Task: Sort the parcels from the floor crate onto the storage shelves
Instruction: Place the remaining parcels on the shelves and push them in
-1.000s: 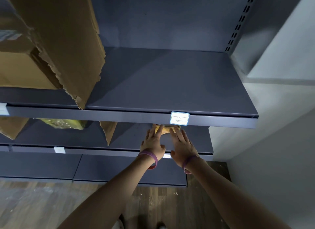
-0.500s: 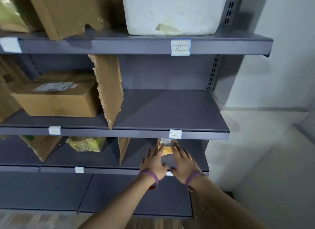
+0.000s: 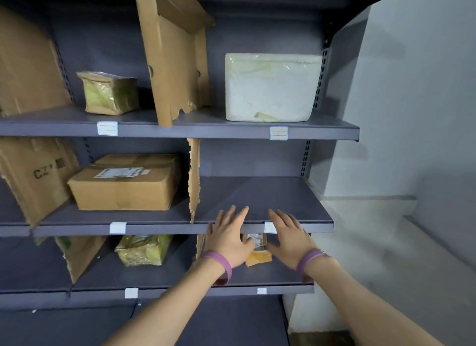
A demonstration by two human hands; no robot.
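Note:
A small yellow padded parcel (image 3: 258,255) with a clear label end lies on the lower grey shelf (image 3: 180,281), in its right bay. My left hand (image 3: 229,236) and my right hand (image 3: 289,238) hover on either side of it with fingers straight and spread. The fingertips overlap the front lip of the shelf above. Neither hand grips the parcel; whether the thumbs touch it I cannot tell. The floor crate is out of view.
Torn cardboard dividers (image 3: 193,180) split the shelves into bays. A brown box (image 3: 126,183) sits on the middle shelf, a white foam box (image 3: 270,88) and a yellow-wrapped parcel (image 3: 109,93) on the top shelf, another yellow-wrapped parcel (image 3: 143,250) left of my hands. A grey wall (image 3: 412,113) stands right.
My view has tilted upward, bringing the upper shelves into sight. Both hands have drawn back from the yellow parcel and spread apart, leaving it lying on the shelf.

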